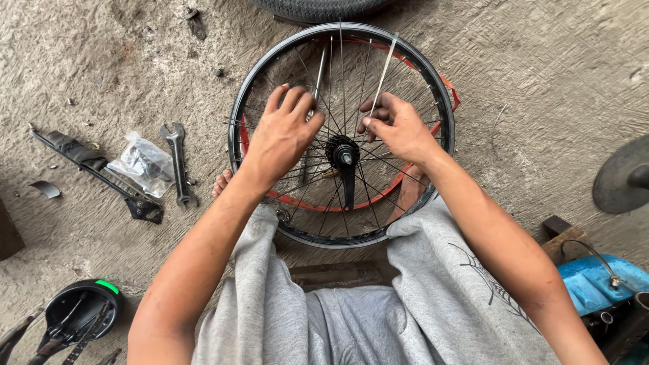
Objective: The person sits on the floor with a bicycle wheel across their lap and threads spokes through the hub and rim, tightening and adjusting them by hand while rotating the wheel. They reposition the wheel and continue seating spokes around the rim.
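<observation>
A: From the head camera, where does the bicycle wheel (341, 135) lie?

B: Flat on the concrete floor (541, 101) at upper centre of the frame, between the person's knees; the black rim rings a red strip, and the hub (343, 154) faces straight up at the lens, so the axle's long axis points toward the camera; the spokes fan outward from it.

A: And the hands?

B: The left hand (280, 135) rests spread on the spokes left of the hub, fingers narrowly parted, palm down; I cannot tell whether it pinches anything; the right hand (399, 128) sits right of the hub, fingers curled and pinched on a loose spoke (382, 71) that runs up toward the top rim.

A: Any containers?

B: A clear plastic bag (143, 164) at left holds dark small parts, too blurred to tell; just beside it lies a wrench (178, 165), its length running top to bottom; a black bar-shaped part (94, 172) slants left of the bag; a bicycle saddle (81, 314) sits at lower left; a blue container (595, 284) at lower right.
</observation>
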Demonstrator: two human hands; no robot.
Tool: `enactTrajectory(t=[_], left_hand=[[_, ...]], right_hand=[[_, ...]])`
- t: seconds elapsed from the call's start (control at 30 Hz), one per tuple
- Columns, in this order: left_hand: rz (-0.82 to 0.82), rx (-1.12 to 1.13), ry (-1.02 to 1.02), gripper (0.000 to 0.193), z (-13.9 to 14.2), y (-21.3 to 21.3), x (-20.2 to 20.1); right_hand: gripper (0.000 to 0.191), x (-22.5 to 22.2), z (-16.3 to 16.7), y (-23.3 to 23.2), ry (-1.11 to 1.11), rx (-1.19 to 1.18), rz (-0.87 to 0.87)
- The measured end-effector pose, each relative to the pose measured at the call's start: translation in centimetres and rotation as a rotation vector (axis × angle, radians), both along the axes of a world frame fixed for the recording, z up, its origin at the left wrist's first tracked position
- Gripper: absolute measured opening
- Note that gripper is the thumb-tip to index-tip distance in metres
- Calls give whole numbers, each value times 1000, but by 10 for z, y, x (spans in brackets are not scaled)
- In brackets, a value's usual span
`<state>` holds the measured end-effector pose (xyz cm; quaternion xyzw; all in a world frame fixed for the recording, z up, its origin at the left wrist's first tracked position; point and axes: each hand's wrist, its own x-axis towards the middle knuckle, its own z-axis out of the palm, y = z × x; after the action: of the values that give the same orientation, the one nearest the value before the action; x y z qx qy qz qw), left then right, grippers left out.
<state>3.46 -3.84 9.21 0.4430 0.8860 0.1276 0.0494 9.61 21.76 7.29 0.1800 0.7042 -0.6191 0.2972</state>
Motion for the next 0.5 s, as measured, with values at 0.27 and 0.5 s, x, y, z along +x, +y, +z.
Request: enactTrajectory(t=[0.27,0.5], left_hand=[[65,33,6,20,3,14,3],[144,349,-119,29,6,23,7]], right_hand=[[22,3,14,-1,4,0,-24],[21,2,18,-14,83,30,62]])
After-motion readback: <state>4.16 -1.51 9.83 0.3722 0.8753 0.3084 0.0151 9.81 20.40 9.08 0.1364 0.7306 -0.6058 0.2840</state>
